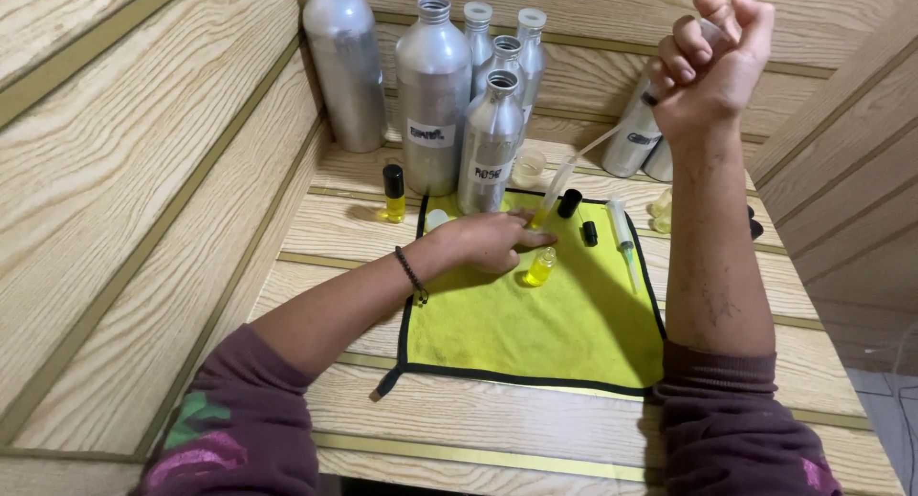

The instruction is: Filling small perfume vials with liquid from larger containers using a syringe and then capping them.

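My right hand (712, 61) is raised high, fist closed on the top of a long clear pipette (564, 176) that slants down toward the yellow cloth (535, 324). My left hand (492, 240) rests on the cloth, fingers by the pipette's tip and next to a small open vial of yellow liquid (540, 266). Two black caps (570, 202) lie just beyond it on the cloth.
Several tall aluminium bottles (432, 94) stand at the back of the wooden table. A capped vial of yellow liquid (393, 195) stands left of the cloth. A syringe (623, 236) lies on the cloth's right side. Wooden walls close in on left and right.
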